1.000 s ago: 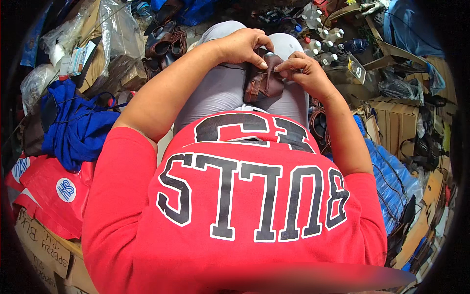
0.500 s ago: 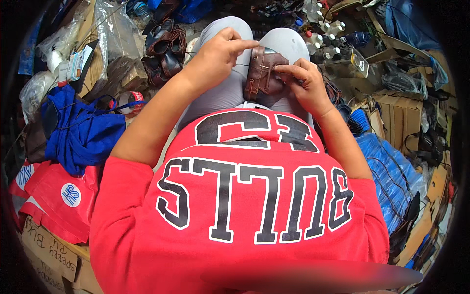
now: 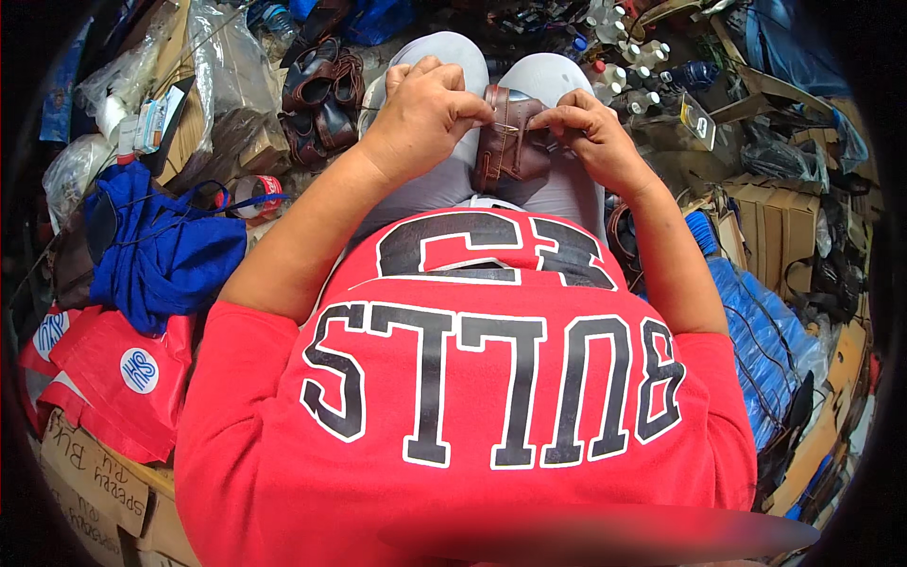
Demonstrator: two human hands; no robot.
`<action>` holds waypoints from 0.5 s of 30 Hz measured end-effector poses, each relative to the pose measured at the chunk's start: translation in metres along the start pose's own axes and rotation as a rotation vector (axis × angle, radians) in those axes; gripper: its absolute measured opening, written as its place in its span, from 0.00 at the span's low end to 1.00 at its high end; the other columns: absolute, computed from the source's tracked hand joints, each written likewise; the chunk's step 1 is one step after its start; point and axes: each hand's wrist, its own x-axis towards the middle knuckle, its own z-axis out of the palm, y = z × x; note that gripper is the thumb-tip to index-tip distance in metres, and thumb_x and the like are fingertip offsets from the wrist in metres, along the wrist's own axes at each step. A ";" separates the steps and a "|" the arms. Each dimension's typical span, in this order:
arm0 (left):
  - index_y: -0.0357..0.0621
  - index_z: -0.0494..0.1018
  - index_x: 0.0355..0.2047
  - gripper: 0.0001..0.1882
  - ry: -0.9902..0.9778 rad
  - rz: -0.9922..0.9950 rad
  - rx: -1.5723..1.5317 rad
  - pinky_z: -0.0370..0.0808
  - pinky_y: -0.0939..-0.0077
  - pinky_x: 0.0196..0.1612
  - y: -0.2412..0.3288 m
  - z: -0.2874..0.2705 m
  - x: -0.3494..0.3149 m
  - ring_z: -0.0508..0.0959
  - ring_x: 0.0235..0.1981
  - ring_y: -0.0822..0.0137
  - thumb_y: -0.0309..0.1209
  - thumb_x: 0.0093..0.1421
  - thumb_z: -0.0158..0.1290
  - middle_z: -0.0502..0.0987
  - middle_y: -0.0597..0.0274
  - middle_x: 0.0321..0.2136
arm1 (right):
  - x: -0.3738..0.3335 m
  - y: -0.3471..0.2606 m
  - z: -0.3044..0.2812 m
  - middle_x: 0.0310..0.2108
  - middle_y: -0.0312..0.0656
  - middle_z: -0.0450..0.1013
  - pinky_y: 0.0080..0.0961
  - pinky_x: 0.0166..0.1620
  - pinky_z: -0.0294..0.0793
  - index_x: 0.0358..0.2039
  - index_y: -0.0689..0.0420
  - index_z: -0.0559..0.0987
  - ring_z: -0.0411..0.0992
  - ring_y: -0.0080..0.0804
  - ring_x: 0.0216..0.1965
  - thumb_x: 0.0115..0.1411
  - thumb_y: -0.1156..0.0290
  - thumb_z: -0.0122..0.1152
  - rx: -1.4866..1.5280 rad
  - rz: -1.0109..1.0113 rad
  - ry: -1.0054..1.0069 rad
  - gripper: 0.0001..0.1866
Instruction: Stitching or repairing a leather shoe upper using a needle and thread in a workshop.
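At top centre, the left hand (image 3: pixel 422 111) and right hand (image 3: pixel 590 132) both pinch a brown shoe (image 3: pixel 510 142) on the lap. Fingers clamp only its edges, so a hard tug could slip it free or prick a fingertip.

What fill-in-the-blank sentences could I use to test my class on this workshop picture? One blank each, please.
1. Both hands, the left hand and the right hand, grip a ____ leather piece.
2. The leather piece rests on the person's ____, over grey trousers.
3. The crumpled cloth to the person's left is ____.
4. The dark sandals lie on the person's ____ side.

Missing words: brown; lap; blue; left
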 end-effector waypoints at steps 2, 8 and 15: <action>0.58 0.80 0.29 0.06 0.001 0.031 0.065 0.58 0.67 0.42 0.001 -0.001 0.001 0.69 0.32 0.66 0.29 0.50 0.59 0.68 0.70 0.22 | 0.001 0.001 -0.001 0.26 0.35 0.68 0.23 0.41 0.68 0.36 0.48 0.83 0.69 0.28 0.33 0.43 0.87 0.50 0.015 0.005 -0.002 0.24; 0.57 0.80 0.29 0.07 -0.027 0.094 0.118 0.58 0.67 0.43 0.012 0.001 0.003 0.70 0.33 0.66 0.28 0.49 0.59 0.69 0.70 0.23 | -0.001 0.007 0.001 0.25 0.35 0.68 0.21 0.41 0.69 0.37 0.47 0.84 0.69 0.27 0.32 0.45 0.86 0.50 0.103 0.013 -0.011 0.24; 0.58 0.82 0.34 0.12 -0.069 0.074 -0.025 0.59 0.67 0.43 -0.008 0.002 -0.006 0.70 0.32 0.67 0.26 0.49 0.60 0.70 0.70 0.24 | -0.006 0.010 0.002 0.25 0.34 0.70 0.21 0.40 0.69 0.40 0.45 0.84 0.68 0.27 0.32 0.48 0.80 0.60 0.109 0.085 0.001 0.19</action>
